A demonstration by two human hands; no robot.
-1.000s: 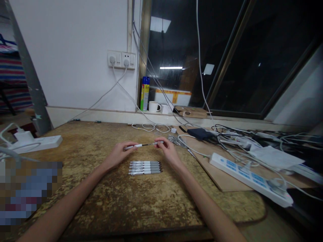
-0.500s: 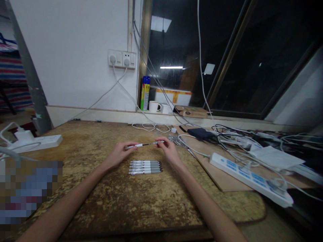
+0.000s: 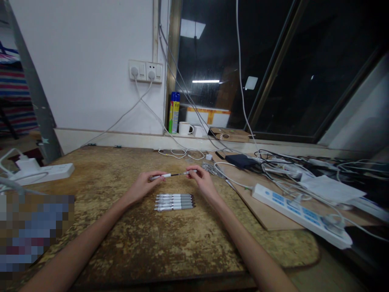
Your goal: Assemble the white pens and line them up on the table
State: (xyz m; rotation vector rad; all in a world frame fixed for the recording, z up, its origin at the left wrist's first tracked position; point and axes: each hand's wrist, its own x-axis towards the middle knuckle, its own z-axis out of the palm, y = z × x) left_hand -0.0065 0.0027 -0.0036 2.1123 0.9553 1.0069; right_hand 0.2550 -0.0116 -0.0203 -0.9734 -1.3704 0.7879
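My left hand (image 3: 148, 181) pinches a white pen barrel (image 3: 162, 176), which points to the right with a dark refill (image 3: 174, 174) sticking out of its end. Facing it, my right hand (image 3: 199, 178) has its thumb and fingers closed on a small grey pen part (image 3: 189, 172) close to the refill's tip. Whether that part touches the refill is too small to tell. Just below both hands, several white and grey pens (image 3: 174, 202) lie side by side in a neat row on the worn wooden table (image 3: 158, 247).
A white power strip (image 3: 300, 217) lies on a brown board (image 3: 261, 211) at right, beside tangled cables (image 3: 282, 170) and a dark flat box (image 3: 241, 161). Another power strip (image 3: 57, 172) is at left. A mug (image 3: 184, 128) and spray can (image 3: 174, 113) stand on the sill.
Both hands keep almost the same pose, with the pen barrel and grey part still held end to end. The view has shifted very slightly.
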